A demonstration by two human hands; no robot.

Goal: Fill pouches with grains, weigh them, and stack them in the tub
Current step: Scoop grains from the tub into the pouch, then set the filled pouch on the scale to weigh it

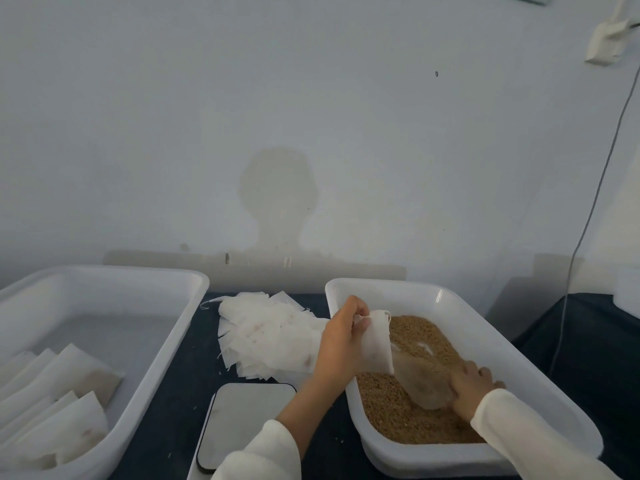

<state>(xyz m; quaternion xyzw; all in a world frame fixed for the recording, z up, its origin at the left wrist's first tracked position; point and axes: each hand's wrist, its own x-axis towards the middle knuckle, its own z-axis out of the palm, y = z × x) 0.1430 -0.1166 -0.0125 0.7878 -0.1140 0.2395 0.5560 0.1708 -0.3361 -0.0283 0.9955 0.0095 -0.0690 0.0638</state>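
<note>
Two tubs: left hand (341, 336) pinches one pouch (375, 342) over the grain tub's (519, 358) rim; right hand (474, 389) grips a scoop (420, 379) in grain (398, 410); scale (247, 420) between.

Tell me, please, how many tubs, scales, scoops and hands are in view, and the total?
Tubs: 2, the left tub holding filled pouches and the right tub holding grain.
Scales: 1, the scale between them.
Scoops: 1, the clear scoop in the grain.
Hands: 2, left hand and right hand.
Total: 6.
</note>
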